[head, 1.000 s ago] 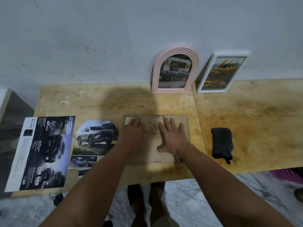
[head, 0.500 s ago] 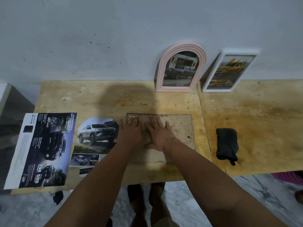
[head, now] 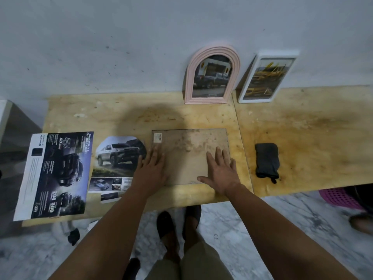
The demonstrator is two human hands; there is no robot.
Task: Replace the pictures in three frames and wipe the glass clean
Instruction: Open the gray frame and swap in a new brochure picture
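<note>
Fingers (head: 219,158) flat, spread on the brown rectangular frame backing (head: 189,156); press unevenly and the glass underneath might crack.

A pale wooden bench (head: 302,126) stood against a grey wall, its top stained brown in patches, with a seam running front to back just right of the middle. A brown frame backing board (head: 187,150) lay flat near the front edge, a small white label at its far left corner. Just left of it lay a cut-out car picture (head: 119,154), and further left a dark car brochure (head: 58,174) overhung the front edge. Right of the seam lay a folded dark cloth (head: 266,159). At the back, a pink arched frame (head: 212,75) and a white rectangular frame (head: 265,78) stood on the bench, leaning on the wall.
</note>
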